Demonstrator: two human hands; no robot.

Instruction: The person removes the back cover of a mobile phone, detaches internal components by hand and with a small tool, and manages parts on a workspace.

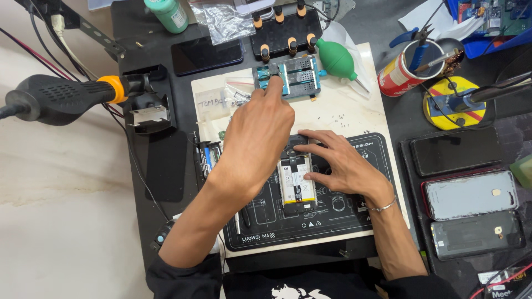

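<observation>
Opened phone (297, 185), back cover off and its white battery showing, lies face down on the dark printed repair mat (332, 221) in the middle of the bench. The right hand (341, 166) rests flat on it, fingers spread and extended, pinning its upper end and right edge without gripping anything. The left hand (257, 135) reaches away over the mat to the blue board-holding fixture (288, 77) on the cream work pad (343, 111); its fingers are bunched and curled at the fixture's left clamp, and whether they pinch a small part there I cannot tell, since the fingertips are hidden behind the knuckles.

My judgement of the risks: the left forearm crosses low over the pad, where a small plastic bag (235, 97) and loose bits lie just beside the fixture, so a sweep of the wrist could scatter them. Pressure from the right palm on the exposed battery could dent it if the weight shifts. A slip at the clamp could flick a small piece off among the clutter.

Further out, the hot-air handle (61, 99) sits in its stand at the left edge, close enough that a withdrawing elbow might knock it. A green rubber blower (335, 58) and a red can of tools (402, 69) stand beyond the fixture, and three phones (471, 205) lie stacked in a row at the right.
</observation>
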